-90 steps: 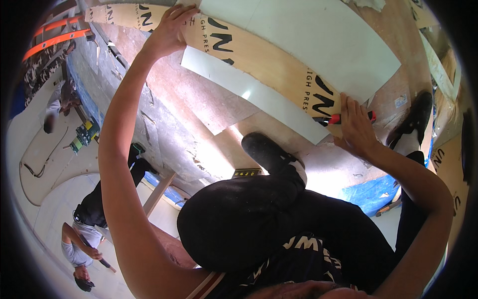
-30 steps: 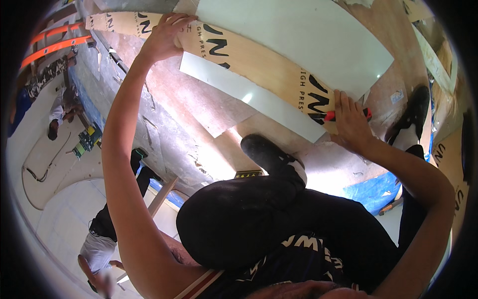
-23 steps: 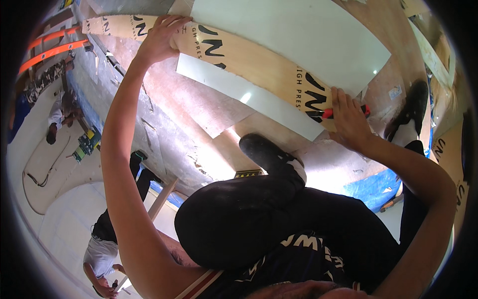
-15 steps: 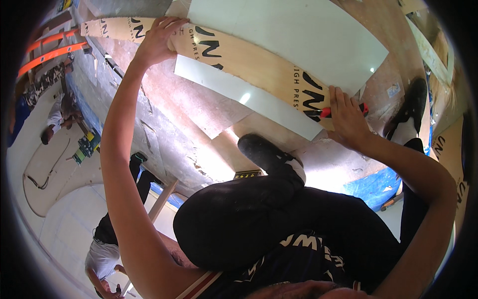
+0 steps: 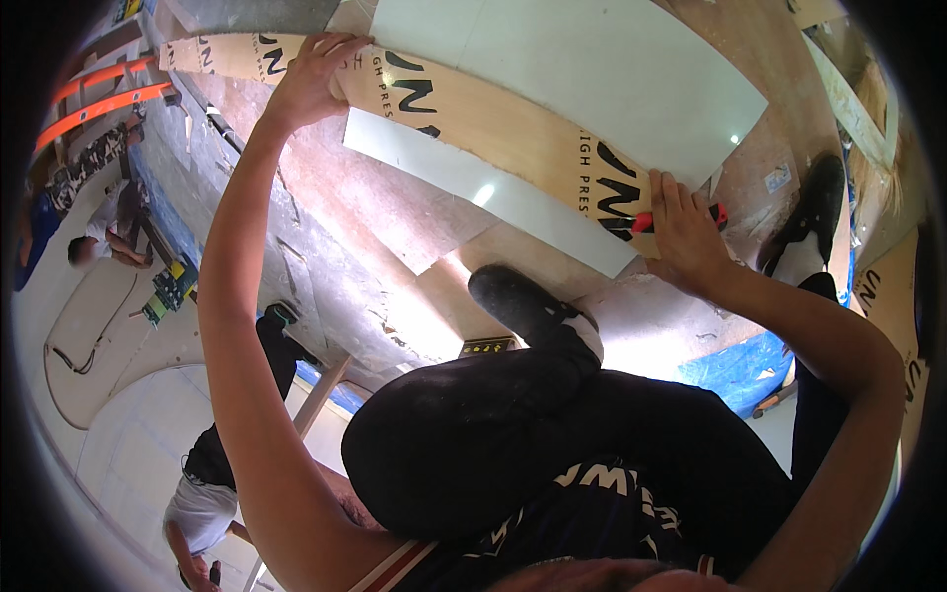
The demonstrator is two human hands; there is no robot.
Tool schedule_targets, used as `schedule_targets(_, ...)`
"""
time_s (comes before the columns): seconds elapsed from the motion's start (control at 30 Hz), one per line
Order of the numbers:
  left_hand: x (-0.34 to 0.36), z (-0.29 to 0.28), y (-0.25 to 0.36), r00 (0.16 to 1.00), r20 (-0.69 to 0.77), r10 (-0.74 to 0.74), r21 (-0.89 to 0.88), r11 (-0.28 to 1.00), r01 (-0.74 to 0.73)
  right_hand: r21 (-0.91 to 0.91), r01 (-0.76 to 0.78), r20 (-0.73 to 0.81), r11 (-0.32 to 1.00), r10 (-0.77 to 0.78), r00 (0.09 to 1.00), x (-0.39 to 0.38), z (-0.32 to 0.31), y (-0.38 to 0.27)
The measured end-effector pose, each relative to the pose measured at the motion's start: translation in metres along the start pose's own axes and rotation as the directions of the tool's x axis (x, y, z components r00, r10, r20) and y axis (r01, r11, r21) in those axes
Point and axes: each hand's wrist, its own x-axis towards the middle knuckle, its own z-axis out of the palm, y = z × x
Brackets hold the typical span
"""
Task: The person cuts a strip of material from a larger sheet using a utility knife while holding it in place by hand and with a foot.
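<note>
A long tan strip with black print (image 5: 483, 113) lies across a glossy white sheet (image 5: 562, 59), which shows on both its far and near sides. My left hand (image 5: 314, 81) grips the strip toward its left part, fingers over the far edge and thumb at the near edge. At the strip's right end, my right hand (image 5: 688, 232) is closed round a red-and-black utility knife (image 5: 642, 222). The knife's front end points left over the strip; its blade is too small to make out. The right hand rests close by the strip's edge.
Under the sheet is a worn, stained board surface (image 5: 326, 237). My dark shoes (image 5: 523, 301) stand near it, beside a black-and-yellow box (image 5: 487, 346). Blue sheeting (image 5: 735, 373) lies at right. Orange ladder rails (image 5: 104, 113) and people, one in a white shirt (image 5: 200, 513), are at left.
Both my hands, the strip and the knife have barely shifted. At left, the far crouching person has moved a little leftward and down; the lower-left person's arms have changed position.
</note>
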Motion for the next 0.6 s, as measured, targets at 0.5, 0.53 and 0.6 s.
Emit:
schedule_targets(0.5,0.0005,-0.0028,-0.0004,0.999,-0.003,0.034,-0.032,0.999,-0.034,0.025,0.011,-0.015,1.0,-0.01,1.0,-0.0005,0.001,-0.0001)
schedule_targets(0.53,0.0,-0.0018,-0.0004,1.0,-0.006,0.029,-0.017,0.999,-0.029,0.023,0.01,-0.017,1.0,-0.01,1.0,-0.0003,0.0008,0.0004)
schedule_targets(0.6,-0.0031,0.0009,0.0004,1.0,-0.015,0.015,0.012,1.0,-0.015,0.035,-0.001,-0.023,0.999,0.002,1.0,0.0003,0.0022,-0.0016)
